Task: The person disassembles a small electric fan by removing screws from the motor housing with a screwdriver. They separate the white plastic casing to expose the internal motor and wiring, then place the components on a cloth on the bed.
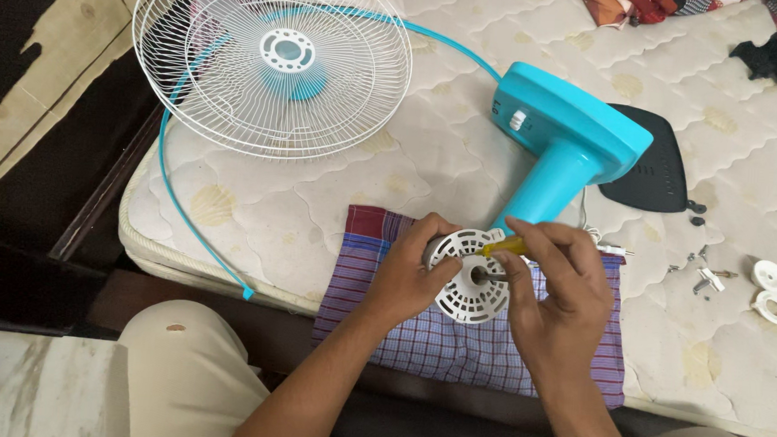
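My left hand (408, 277) grips the side of a white round vented fan motor housing (469, 289) that lies on a checked purple cloth (452, 350). My right hand (557, 294) holds a yellow-handled screwdriver (504, 246), its tip pointing into the middle of the housing. The housing joins a turquoise fan stand and base (570, 139) lying on the mattress behind my hands.
A white wire fan guard (271, 62) with a turquoise rim strip (173, 194) lies at the back left of the quilted mattress (720, 147). A black base plate (661, 175), loose screws (700, 275) and two white round caps (774, 292) lie to the right. My knee (181, 376) is below.
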